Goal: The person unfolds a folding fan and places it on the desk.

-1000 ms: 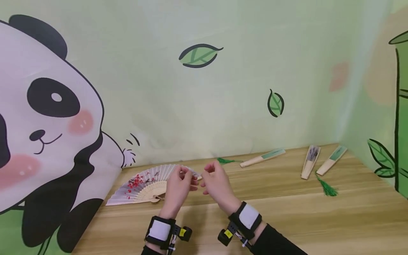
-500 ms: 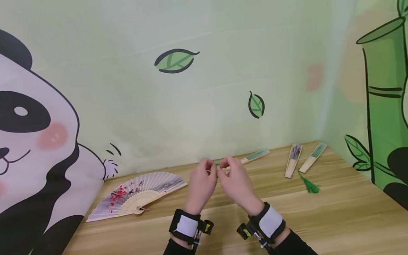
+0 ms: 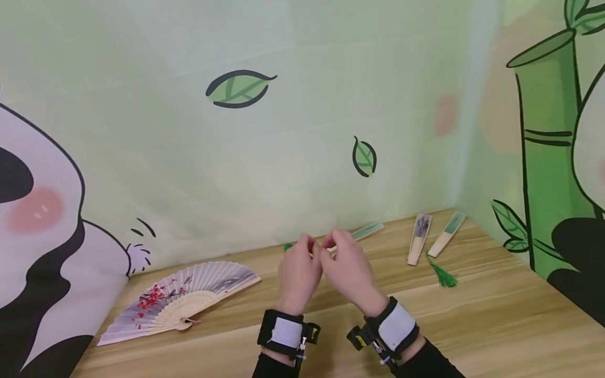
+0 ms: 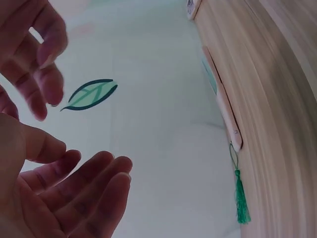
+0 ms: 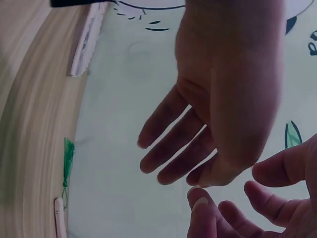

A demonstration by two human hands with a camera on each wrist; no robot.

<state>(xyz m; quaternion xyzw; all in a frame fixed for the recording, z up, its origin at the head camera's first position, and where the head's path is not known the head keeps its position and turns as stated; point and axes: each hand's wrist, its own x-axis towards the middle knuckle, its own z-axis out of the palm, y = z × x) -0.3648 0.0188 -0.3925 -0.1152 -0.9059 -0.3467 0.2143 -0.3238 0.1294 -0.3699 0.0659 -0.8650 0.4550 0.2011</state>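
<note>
Both hands hover together above the wooden table (image 3: pixel 472 325), fingers loosely spread and holding nothing. My left hand (image 3: pixel 301 260) sits just left of my right hand (image 3: pixel 344 258), fingertips nearly touching. Right behind them lies a closed fan with a green panel (image 3: pixel 367 231); its green tassel (image 3: pixel 288 247) peeks out left of the left hand. In the left wrist view the left fingers (image 4: pixel 84 188) are relaxed, with that closed fan (image 4: pixel 221 106) and its tassel (image 4: pixel 241 198) beyond them. The right wrist view shows the right fingers (image 5: pixel 257 210) open below the left hand.
An open paper fan with red blossoms (image 3: pixel 181 299) lies at the left of the table. Two more closed fans (image 3: pixel 418 239) (image 3: pixel 447 233) lie at the back right, with a green tassel (image 3: pixel 442 275) beside them. Printed backdrop walls close off the back and right.
Both hands have left the open fan's right edge and moved right, toward the closed fan at the back. The head view has panned right.
</note>
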